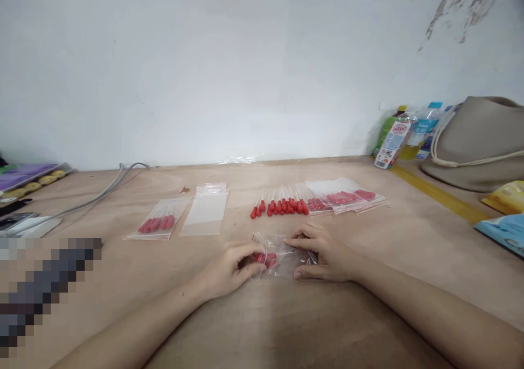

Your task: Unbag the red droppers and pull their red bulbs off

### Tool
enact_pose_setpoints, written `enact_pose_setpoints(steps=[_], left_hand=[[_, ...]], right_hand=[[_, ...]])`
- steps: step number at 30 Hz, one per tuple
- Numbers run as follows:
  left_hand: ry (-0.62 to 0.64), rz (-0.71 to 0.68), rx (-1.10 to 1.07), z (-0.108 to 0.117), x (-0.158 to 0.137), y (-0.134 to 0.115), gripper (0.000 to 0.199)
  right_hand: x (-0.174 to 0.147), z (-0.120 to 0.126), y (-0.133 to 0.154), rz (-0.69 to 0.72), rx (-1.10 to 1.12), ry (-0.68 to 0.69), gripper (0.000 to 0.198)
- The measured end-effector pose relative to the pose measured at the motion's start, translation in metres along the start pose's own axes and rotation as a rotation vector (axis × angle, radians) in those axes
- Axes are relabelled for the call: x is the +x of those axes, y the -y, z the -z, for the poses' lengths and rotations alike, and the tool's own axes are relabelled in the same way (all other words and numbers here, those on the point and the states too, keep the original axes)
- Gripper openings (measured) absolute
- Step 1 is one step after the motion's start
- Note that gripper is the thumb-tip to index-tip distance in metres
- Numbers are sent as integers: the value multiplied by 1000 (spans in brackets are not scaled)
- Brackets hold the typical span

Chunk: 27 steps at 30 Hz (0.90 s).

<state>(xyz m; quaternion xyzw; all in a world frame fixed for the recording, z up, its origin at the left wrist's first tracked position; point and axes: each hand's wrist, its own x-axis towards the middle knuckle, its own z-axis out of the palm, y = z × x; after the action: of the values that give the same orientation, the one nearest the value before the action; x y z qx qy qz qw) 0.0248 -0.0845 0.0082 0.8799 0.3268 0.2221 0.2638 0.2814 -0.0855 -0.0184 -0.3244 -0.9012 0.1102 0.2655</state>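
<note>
A clear plastic zip bag (282,257) lies on the table in front of me, with a few red-bulbed droppers (267,260) inside its left end. My left hand (235,268) curls around that end, thumb and fingers gripping the bag beside the red bulbs. At the other end, my right hand (321,254) holds the bag with its fingers on the far edge and thumb on the near edge. Just beyond lies a row of loose droppers (286,206) with red bulbs toward me and clear stems pointing away.
Filled dropper bags (344,197) overlap at the right; another filled bag (155,221) lies left, beside flat unfilled bags (207,210). Bottles (421,131), a carton (393,142) and a grey-brown hat (475,140) stand back right. A grey cable (110,186) crosses the left side.
</note>
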Motion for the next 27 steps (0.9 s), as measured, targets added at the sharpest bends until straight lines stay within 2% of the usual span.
enact_pose_setpoints(steps=[2,4,7,11,14,16,17,19,22,25,27], left_hand=[[75,-68,39,3,1,-4,20],[93,-94,45,4,0,-6,20],[43,-7,-13,2,-2,-4,22],[-79,150,-294,5,0,6,24],[-50,252,-438,27,5,16,28],[11,320,-468,52,6,21,30],[-9,328,-445,65,5,24,29],[-139,315,-374,90,3,26,30],[-465,295,-260,108,2,25,33],[-749,215,-194,97,13,22,31],[-810,124,-147,78,28,22,30]], right_hand=[[0,0,0,4,4,-11,58],[0,0,0,4,6,-17,57],[0,1,2,-13,6,-13,55],[1,3,3,-27,5,-4,55],[1,3,4,-24,0,-9,55],[1,3,4,-25,3,-12,55],[1,3,5,-24,6,-15,55],[1,3,4,-23,14,-22,55],[1,2,3,-22,24,-24,54],[0,1,2,-18,26,-23,54],[0,1,1,-18,23,-24,54]])
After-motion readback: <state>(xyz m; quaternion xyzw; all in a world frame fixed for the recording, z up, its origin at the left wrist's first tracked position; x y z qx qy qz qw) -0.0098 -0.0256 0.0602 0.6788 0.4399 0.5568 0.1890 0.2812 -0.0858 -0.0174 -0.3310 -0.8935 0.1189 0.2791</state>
